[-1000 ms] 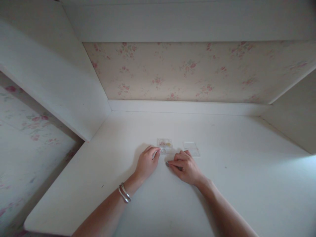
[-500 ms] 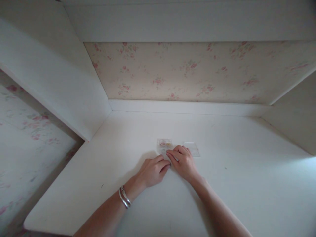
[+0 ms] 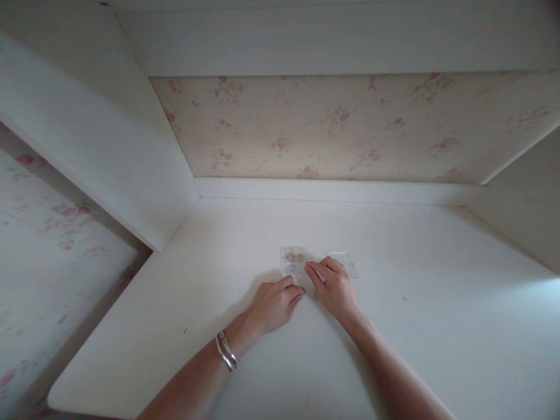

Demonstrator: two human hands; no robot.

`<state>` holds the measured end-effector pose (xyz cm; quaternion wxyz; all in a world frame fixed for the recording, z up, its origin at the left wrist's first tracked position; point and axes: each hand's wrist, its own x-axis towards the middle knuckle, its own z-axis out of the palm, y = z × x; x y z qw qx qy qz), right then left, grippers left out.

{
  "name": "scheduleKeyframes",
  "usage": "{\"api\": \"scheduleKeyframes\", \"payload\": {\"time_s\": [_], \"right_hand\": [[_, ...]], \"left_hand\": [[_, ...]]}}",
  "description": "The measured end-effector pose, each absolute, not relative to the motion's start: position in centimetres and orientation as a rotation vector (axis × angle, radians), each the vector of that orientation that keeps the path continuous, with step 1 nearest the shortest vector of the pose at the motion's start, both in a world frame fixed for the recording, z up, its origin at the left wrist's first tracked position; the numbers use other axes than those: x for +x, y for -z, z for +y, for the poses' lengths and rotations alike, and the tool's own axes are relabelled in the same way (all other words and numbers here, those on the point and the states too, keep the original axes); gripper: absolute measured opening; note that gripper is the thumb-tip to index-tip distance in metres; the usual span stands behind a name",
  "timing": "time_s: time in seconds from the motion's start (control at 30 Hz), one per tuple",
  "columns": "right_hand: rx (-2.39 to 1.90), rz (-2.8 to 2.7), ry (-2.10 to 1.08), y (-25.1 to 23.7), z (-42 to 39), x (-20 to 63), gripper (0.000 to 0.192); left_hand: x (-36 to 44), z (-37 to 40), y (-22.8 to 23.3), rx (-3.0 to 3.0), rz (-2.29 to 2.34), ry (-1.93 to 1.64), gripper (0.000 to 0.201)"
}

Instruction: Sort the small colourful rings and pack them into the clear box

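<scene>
A small clear plastic packet (image 3: 293,257) with pink and yellow bits inside lies flat on the white desk (image 3: 420,326). A second clear, empty-looking plastic piece (image 3: 347,263) lies just to its right. My right hand (image 3: 336,287) rests between them, fingers together, with the fingertips touching the packet's lower right edge; whether they pinch something small is hidden. My left hand (image 3: 275,303) lies on the desk just below the packet, fingers curled in, with nothing visible in it. A silver bangle (image 3: 226,351) circles my left wrist.
The desk sits in a white alcove with a side panel (image 3: 109,157) at left, floral wallpaper (image 3: 332,125) behind and a shelf overhead. Another panel rises at the right. The desk's left front edge drops off beside a floral wall.
My right hand moved up from the desk to the packet's edge. My left hand drew back from the packet and curled its fingers. A small dark item seen earlier at my right fingertips no longer shows.
</scene>
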<state>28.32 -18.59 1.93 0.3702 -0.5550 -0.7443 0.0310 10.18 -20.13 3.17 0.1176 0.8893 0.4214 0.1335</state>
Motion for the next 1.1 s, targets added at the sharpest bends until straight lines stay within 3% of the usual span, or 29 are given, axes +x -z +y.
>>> {"api": "scheduleKeyframes", "payload": {"time_s": [0.47, 1.1], "right_hand": [[-1.201, -2.208, -0.268, -2.4, -19.7, 29.0, 0.014], [-1.13, -2.348, -0.277, -3.6, -20.2, 28.9, 0.017]], "left_hand": [[9.5, -18.1, -2.4, 2.301, 1.387, -0.932, 0.025], [9.0, -18.6, -2.8, 2.307, 1.415, -0.903, 0.023]]}}
